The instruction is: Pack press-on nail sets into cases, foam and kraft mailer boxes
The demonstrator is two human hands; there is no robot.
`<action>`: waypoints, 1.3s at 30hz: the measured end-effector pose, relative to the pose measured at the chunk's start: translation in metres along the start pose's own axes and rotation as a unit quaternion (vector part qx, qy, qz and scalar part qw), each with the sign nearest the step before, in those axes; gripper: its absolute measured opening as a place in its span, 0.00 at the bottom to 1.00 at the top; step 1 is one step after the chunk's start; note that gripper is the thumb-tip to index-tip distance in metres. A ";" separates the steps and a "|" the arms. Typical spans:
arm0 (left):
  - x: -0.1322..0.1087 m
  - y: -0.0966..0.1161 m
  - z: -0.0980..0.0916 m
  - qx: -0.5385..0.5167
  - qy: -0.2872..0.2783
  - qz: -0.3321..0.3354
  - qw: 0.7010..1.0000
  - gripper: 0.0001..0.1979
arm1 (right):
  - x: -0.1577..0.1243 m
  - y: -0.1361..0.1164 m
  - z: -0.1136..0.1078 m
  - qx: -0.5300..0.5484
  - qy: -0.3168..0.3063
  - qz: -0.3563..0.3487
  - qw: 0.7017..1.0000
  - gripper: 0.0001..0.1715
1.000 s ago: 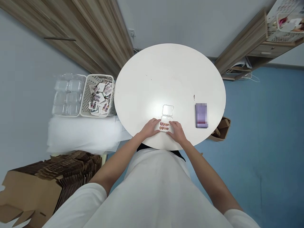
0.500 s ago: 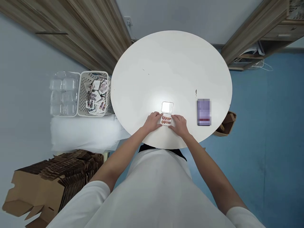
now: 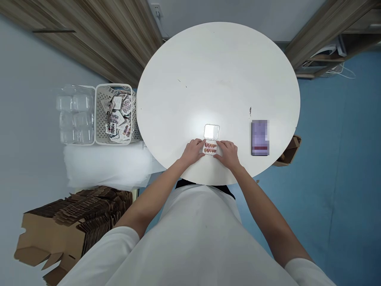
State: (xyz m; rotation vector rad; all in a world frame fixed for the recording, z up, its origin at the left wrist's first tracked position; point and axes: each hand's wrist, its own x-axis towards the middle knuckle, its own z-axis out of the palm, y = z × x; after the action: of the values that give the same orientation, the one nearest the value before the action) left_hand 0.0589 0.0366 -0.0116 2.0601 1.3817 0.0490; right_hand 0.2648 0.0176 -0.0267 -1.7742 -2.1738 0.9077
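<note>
A small clear plastic case holding rows of brownish-red press-on nails lies near the front edge of the round white table. Its clear lid is flipped open away from me. My left hand holds the case's left side with curled fingers. My right hand grips its right side the same way. Both hands rest on the tabletop.
A purple phone-sized object lies on the table to the right. To the left stand a white basket of nail cards and a stack of clear cases on white foam. Flat cardboard boxes sit at lower left.
My hands have stayed on the case, which now sits squarer between them. The view has tilted downward, so the table appears larger and higher in the frame.
</note>
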 end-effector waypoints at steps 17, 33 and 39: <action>-0.018 0.004 0.009 -0.134 0.020 -0.062 0.989 0.35 | -0.011 -0.011 0.006 0.051 0.024 0.031 0.998 0.38; -0.025 0.002 0.006 -0.370 0.020 -0.131 0.919 0.13 | -0.019 -0.055 0.013 0.390 0.073 0.236 0.887 0.36; -0.048 0.012 -0.014 -0.422 0.035 -0.109 0.899 0.19 | -0.045 -0.076 0.001 0.395 0.118 0.188 0.891 0.34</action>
State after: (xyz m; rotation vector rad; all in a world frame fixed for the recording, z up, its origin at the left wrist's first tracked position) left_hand 0.0426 0.0001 0.0209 1.1819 1.3020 0.5342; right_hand 0.2140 -0.0319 0.0249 -1.7351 -1.0587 1.3211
